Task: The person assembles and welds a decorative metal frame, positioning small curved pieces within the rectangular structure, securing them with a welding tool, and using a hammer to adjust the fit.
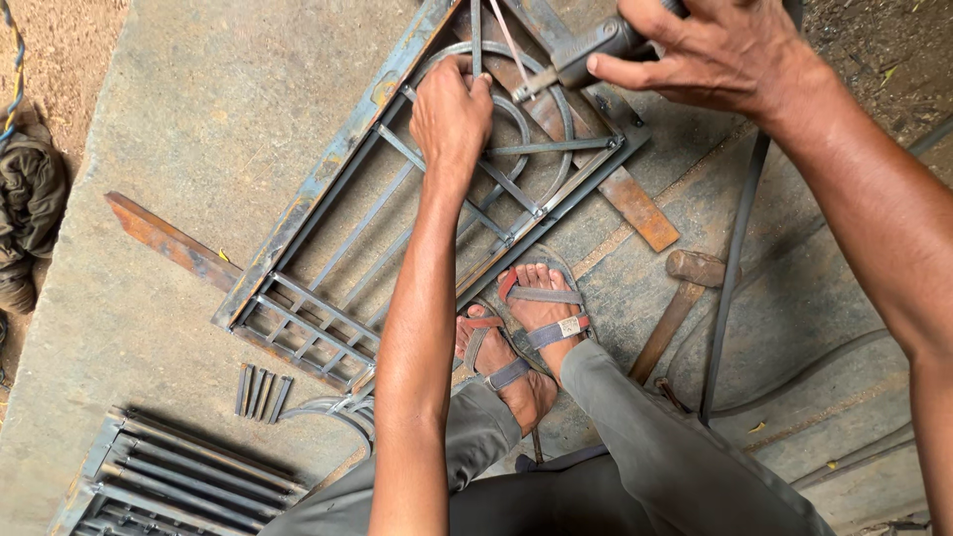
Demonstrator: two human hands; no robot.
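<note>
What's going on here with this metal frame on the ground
A person crouches over a metal grille frame lying flat on a concrete slab. The left hand presses on the curved bars inside the frame. The right hand holds a welding electrode holder, its rod angled toward those bars. A sandalled foot rests by the frame's edge. A hammer lies nearby.

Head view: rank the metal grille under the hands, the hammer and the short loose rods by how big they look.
1. Metal grille, by far the largest.
2. Hammer.
3. Short loose rods, smallest, even taken as a bunch.
</note>
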